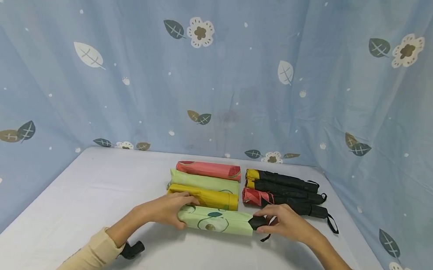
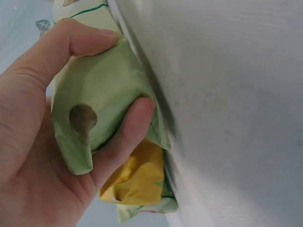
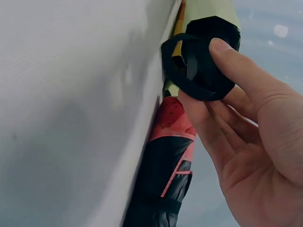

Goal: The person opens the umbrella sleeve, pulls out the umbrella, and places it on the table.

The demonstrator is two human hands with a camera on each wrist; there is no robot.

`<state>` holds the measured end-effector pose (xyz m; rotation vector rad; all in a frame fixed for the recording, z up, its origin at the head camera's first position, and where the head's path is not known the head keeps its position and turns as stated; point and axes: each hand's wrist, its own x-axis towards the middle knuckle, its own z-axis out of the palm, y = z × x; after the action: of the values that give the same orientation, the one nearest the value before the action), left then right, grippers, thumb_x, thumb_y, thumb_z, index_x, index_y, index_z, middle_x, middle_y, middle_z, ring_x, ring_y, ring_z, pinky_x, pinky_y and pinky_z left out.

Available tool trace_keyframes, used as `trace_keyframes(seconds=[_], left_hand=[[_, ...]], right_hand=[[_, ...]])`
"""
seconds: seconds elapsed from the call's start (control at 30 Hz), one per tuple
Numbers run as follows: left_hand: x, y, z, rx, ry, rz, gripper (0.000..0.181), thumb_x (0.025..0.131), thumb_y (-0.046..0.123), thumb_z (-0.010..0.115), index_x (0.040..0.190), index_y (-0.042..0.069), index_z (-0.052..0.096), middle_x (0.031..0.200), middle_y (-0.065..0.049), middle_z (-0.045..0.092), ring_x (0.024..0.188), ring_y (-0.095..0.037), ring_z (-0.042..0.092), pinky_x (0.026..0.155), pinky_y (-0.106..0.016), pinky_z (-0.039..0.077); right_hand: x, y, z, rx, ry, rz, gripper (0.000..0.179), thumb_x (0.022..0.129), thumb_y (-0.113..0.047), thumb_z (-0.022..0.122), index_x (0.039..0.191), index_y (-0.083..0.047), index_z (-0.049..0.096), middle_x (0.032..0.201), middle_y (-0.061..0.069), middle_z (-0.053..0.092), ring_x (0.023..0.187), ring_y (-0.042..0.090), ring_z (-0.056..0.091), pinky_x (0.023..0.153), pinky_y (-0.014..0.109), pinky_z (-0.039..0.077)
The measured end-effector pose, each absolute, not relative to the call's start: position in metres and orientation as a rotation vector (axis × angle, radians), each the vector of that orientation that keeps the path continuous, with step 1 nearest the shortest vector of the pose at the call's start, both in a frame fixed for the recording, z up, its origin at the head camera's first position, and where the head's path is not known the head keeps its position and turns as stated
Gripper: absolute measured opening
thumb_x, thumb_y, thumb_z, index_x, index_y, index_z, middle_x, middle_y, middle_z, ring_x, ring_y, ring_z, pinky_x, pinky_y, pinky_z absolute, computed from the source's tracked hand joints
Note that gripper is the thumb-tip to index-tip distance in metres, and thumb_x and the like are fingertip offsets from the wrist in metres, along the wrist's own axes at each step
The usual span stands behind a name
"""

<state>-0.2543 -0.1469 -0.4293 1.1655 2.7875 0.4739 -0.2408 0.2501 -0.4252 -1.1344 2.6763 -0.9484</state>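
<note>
A folded umbrella in a light green avocado-print sleeve (image 1: 215, 221) lies crosswise at the front of the row, between both hands. My left hand (image 1: 169, 209) grips the sleeve's left end, its thumb and fingers curled round the cloth in the left wrist view. At the other end, my right hand (image 1: 284, 222) pinches the black umbrella handle (image 3: 206, 56) that sticks out of the sleeve. A black wrist strap (image 3: 177, 71) loops from that handle. How far the umbrella sits inside the sleeve is hidden.
Behind lie a yellow sleeve (image 1: 210, 198), another light green sleeve (image 1: 205, 182) and a red sleeve (image 1: 209, 169). To the right are a red-and-black folded umbrella (image 1: 292, 204) and two yellow-and-black ones (image 1: 286, 190). A blue curtain (image 1: 229, 88) hangs behind the white table (image 1: 117, 173).
</note>
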Motion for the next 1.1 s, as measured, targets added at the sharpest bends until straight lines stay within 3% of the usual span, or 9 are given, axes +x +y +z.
trace_keyframes(seconds=[0.2, 0.4, 0.6, 0.83, 0.97, 1.1], left_hand=[[-0.255, -0.15, -0.429, 1.126, 2.74, 0.546, 0.056, 0.076, 0.028, 0.076, 0.129, 0.021, 0.058, 0.125, 0.004, 0.058, 0.107, -0.011, 0.051, 0.089, -0.034, 0.046], [-0.259, -0.155, -0.426, 1.168, 2.683, 0.68, 0.058, 0.075, 0.02, 0.076, 0.13, 0.022, 0.059, 0.121, 0.007, 0.062, 0.095, -0.008, 0.053, 0.078, -0.023, 0.045], [-0.263, -0.16, -0.428, 1.193, 2.664, 0.753, 0.062, 0.075, 0.02, 0.076, 0.133, 0.031, 0.057, 0.121, 0.013, 0.062, 0.091, -0.006, 0.052, 0.076, -0.021, 0.043], [-0.269, -0.158, -0.429, 1.246, 2.673, 0.785, 0.056, 0.076, 0.024, 0.077, 0.129, 0.031, 0.061, 0.111, 0.014, 0.063, 0.082, -0.003, 0.053, 0.07, -0.02, 0.045], [-0.269, -0.157, -0.428, 1.259, 2.671, 0.781, 0.054, 0.076, 0.024, 0.078, 0.128, 0.03, 0.062, 0.11, 0.015, 0.064, 0.083, -0.003, 0.053, 0.07, -0.019, 0.046], [-0.268, -0.155, -0.427, 1.266, 2.673, 0.779, 0.054, 0.076, 0.023, 0.078, 0.128, 0.029, 0.062, 0.111, 0.015, 0.065, 0.083, -0.003, 0.054, 0.071, -0.019, 0.046]], right_hand=[[-0.239, 0.25, -0.423, -1.108, 2.683, -0.943, 0.042, 0.085, -0.031, 0.076, 0.12, -0.011, 0.069, 0.11, 0.0, 0.071, 0.09, 0.003, 0.065, 0.072, 0.021, 0.057], [-0.239, 0.254, -0.422, -1.107, 2.727, -0.951, 0.042, 0.085, -0.033, 0.076, 0.12, -0.013, 0.069, 0.114, 0.001, 0.07, 0.084, 0.003, 0.065, 0.072, 0.021, 0.058], [-0.24, 0.262, -0.422, -1.098, 2.741, -0.97, 0.041, 0.084, -0.032, 0.076, 0.119, -0.012, 0.069, 0.11, 0.003, 0.071, 0.083, 0.003, 0.064, 0.071, 0.023, 0.058], [-0.239, 0.265, -0.426, -1.125, 2.708, -0.917, 0.045, 0.092, -0.03, 0.069, 0.131, -0.009, 0.062, 0.111, 0.004, 0.065, 0.08, -0.001, 0.057, 0.07, 0.022, 0.055], [-0.239, 0.265, -0.426, -1.115, 2.687, -0.898, 0.045, 0.093, -0.029, 0.067, 0.134, -0.012, 0.059, 0.106, -0.001, 0.059, 0.071, -0.004, 0.051, 0.063, 0.019, 0.049], [-0.239, 0.265, -0.427, -1.085, 2.651, -0.917, 0.044, 0.093, -0.027, 0.067, 0.134, -0.013, 0.058, 0.078, -0.01, 0.054, 0.056, -0.005, 0.04, 0.052, 0.016, 0.039]])
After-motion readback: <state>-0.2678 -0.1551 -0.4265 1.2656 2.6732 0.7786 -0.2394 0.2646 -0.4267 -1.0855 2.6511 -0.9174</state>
